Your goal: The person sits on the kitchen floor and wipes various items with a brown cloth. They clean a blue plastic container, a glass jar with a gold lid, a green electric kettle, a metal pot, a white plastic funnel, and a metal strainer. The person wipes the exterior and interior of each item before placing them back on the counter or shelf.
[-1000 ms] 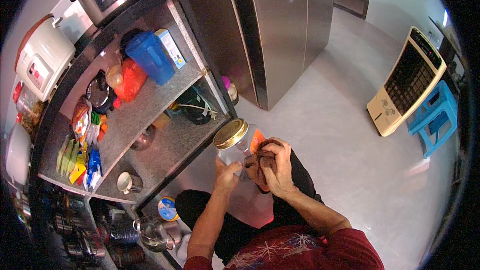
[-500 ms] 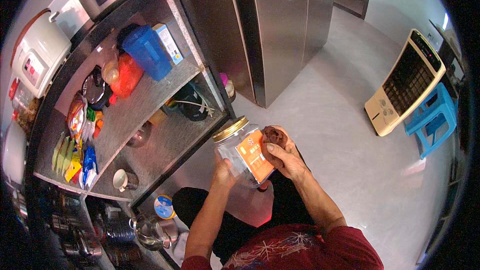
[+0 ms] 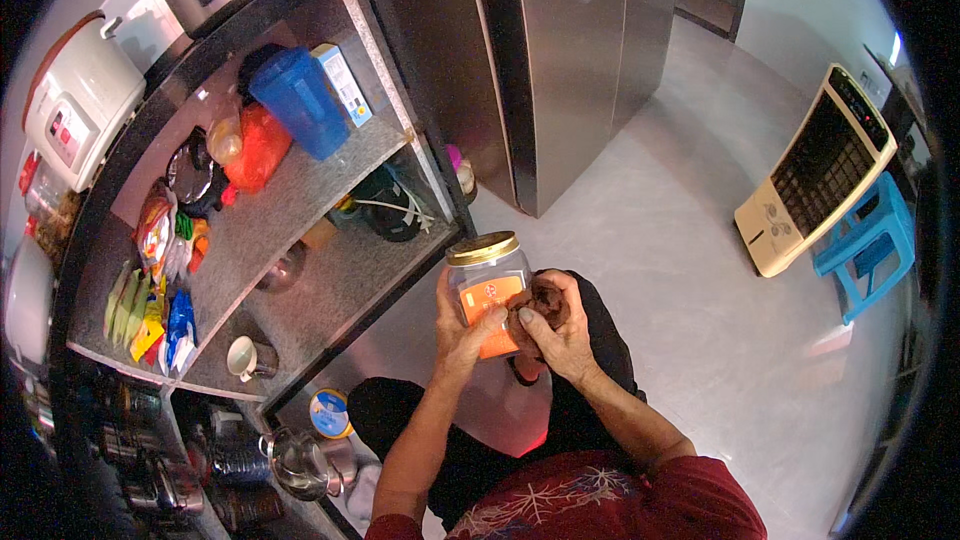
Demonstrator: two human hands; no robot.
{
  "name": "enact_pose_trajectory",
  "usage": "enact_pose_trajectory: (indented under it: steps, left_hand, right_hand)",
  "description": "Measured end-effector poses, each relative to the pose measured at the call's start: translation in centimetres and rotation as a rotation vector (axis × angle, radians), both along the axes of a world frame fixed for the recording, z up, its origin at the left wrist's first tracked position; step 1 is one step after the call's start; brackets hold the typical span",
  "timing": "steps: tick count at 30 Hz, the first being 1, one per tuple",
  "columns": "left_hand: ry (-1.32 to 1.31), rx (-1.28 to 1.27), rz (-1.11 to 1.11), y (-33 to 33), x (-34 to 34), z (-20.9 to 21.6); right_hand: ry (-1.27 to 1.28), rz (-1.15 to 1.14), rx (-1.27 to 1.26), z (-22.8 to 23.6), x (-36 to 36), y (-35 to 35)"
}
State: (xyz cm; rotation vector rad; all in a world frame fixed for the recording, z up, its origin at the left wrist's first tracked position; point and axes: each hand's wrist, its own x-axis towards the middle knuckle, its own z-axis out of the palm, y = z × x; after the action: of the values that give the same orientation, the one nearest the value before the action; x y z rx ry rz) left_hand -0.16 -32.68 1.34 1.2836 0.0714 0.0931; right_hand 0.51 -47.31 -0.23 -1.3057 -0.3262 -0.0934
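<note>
A clear plastic jar (image 3: pixel 505 271) with a gold screw lid and an orange label stands nearly upright in front of me, over my lap. My left hand (image 3: pixel 456 328) is closed round its left side, with the thumb across the label. In my right hand (image 3: pixel 566 342) is a crumpled brown cloth (image 3: pixel 546 300), bunched against the jar's right side by the fingers and thumb. The jar's lower end is partly hidden behind my hands. I cannot make out any contents through its wall.
At the left, an open shelf unit (image 3: pixel 330 175) carries a blue pitcher (image 3: pixel 298 105), a red bag (image 3: pixel 258 148), snack packets and a mug (image 3: pixel 250 358). A steel cabinet (image 3: pixel 575 70) stands ahead. On the right are an air cooler (image 3: pixel 815 170) and a blue stool (image 3: pixel 875 240).
The jar has turned from a tilt to nearly upright. My left thumb has come round onto the label, and the cloth has shifted a little lower along the jar's right side.
</note>
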Motion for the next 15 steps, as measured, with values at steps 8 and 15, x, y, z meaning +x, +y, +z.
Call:
enact_pose_trajectory:
  steps: [8, 15]
  left_hand:
    - [-0.063, -0.186, -0.143, 0.8, -0.5, -1.6]
    - [-0.134, -0.553, -0.334, 0.9, -0.1, -2.4]
  right_hand:
    - [-0.022, -0.065, 0.051, 4.3, 3.2, -0.8]
    - [0.32, 0.139, 0.171, 6.1, 5.4, -0.7]
